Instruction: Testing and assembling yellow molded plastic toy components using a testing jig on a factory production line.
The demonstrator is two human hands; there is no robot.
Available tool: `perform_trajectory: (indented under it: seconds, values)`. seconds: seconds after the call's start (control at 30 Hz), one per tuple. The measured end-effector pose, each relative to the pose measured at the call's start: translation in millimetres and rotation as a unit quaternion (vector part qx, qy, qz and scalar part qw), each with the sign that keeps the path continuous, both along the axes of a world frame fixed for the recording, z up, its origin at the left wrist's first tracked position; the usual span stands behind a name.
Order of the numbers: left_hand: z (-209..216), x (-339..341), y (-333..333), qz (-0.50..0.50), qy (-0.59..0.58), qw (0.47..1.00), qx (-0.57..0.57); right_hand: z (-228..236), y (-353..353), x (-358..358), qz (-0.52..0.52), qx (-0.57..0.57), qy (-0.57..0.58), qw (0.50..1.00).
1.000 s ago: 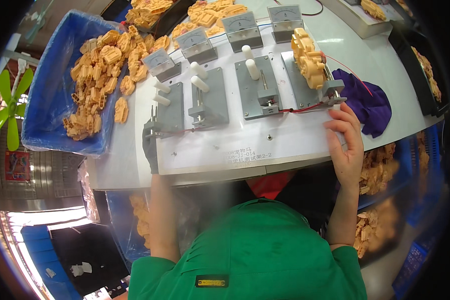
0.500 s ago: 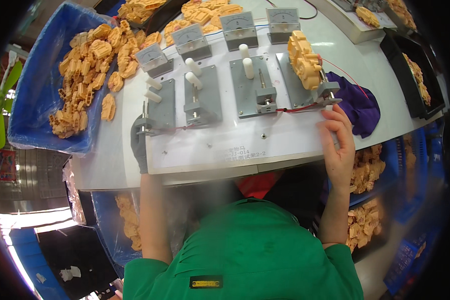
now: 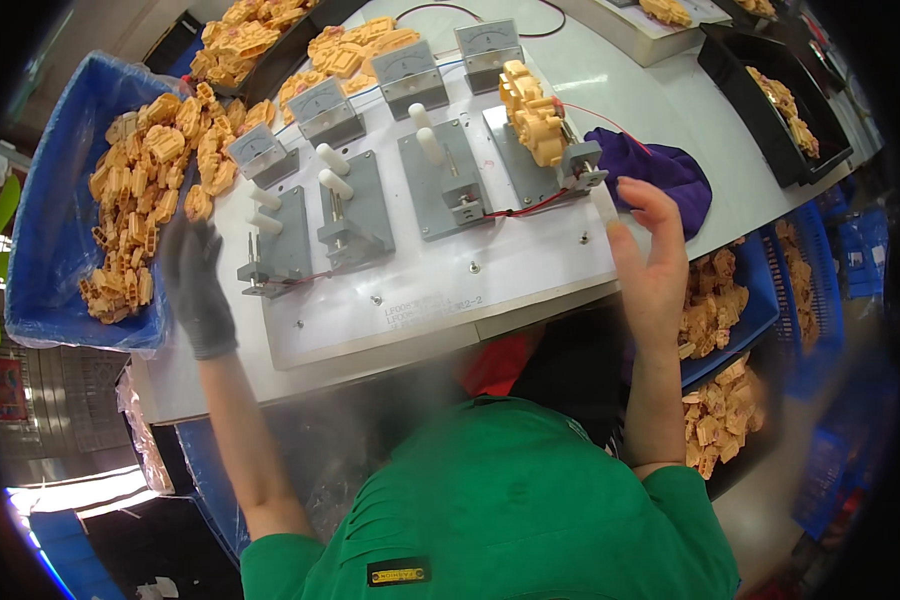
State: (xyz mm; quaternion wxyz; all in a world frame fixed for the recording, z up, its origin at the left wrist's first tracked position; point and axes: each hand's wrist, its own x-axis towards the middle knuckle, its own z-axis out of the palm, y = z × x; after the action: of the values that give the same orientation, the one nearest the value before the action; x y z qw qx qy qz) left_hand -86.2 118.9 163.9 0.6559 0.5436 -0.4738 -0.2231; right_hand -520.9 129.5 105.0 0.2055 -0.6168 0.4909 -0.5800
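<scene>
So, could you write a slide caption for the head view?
Grey-gloved left hand near a blue bin of yellow parts; ungloved right hand near a mounted yellow part.

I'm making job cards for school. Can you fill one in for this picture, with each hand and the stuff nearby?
Left hand: grey glove, beside the blue bin; palm hidden
Right hand: bare, open, near the right edge of the white board
Grey plates: four, on the board
Orange plastic part: on the rightmost plate
Meters: four, behind the plates
Purple cloth: right of the plates
</scene>
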Motion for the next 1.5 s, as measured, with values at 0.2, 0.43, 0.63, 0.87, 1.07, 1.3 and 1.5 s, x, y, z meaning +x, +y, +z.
perform_trajectory:
  seconds: [0.2, 0.43, 0.63, 0.87, 1.07, 1.3, 1.5]
  values:
    - [97.6, -119.5, -38.4, -0.259, -0.356, 0.898, 0.017, 14.0, -13.6, 26.2, -0.011, 0.008, -0.085, 0.996]
    - [80.4, -230.7, -107.2, -0.363, -0.648, 0.659, -0.117, 6.8, -20.4, 31.2, 0.018, -0.004, -0.070, 0.997]
    - [62.6, -262.8, -126.3, -0.376, -0.748, 0.546, -0.037, 5.1, -22.2, 32.0, 0.042, -0.045, -0.115, 0.992]
    - [64.2, -274.6, -121.0, -0.327, -0.796, 0.505, -0.066, -2.1, -22.3, 34.6, 0.043, -0.053, -0.114, 0.991]
    - [127.5, -217.7, -79.1, -0.148, -0.723, 0.660, -0.143, -23.9, -28.0, 10.6, 0.048, -0.029, -0.113, 0.992]
    - [91.8, 61.8, 107.7, 0.108, -0.538, 0.832, -0.083, -34.8, -35.2, -19.9, 0.047, 0.030, -0.063, 0.996]
    - [-72.0, 214.3, 295.3, 0.455, -0.413, 0.729, 0.303, 0.0, -18.5, -9.4, -0.082, -0.042, 0.022, 0.995]
